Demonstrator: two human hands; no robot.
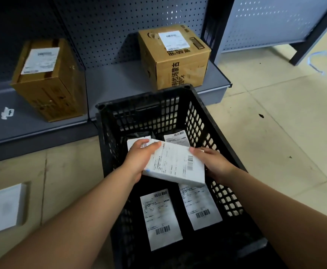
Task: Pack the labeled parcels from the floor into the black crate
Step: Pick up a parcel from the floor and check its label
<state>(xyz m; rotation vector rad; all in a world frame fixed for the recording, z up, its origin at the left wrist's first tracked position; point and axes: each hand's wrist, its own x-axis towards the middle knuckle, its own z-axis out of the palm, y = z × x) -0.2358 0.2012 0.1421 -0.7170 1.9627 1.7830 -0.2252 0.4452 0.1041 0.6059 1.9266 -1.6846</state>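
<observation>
The grey metal shelf (120, 78), perforated at the back, carries two taped cardboard boxes (174, 59) that look no part of your job. In front of it, on the tiled floor (275, 113), stands the black crate (203, 117). Its plastic lattice walls enclose flat packets (160, 218) laid side by side, labels up. You hold the white parcel (176, 164), slim and smooth, tilted over the crate's middle, probably seeking a free spot. A last parcel (5, 206) lies on the floor at your left. Your left hand (139, 158) grips the held parcel's far corner, and your right hand (215, 162) clasps its right edge.
</observation>
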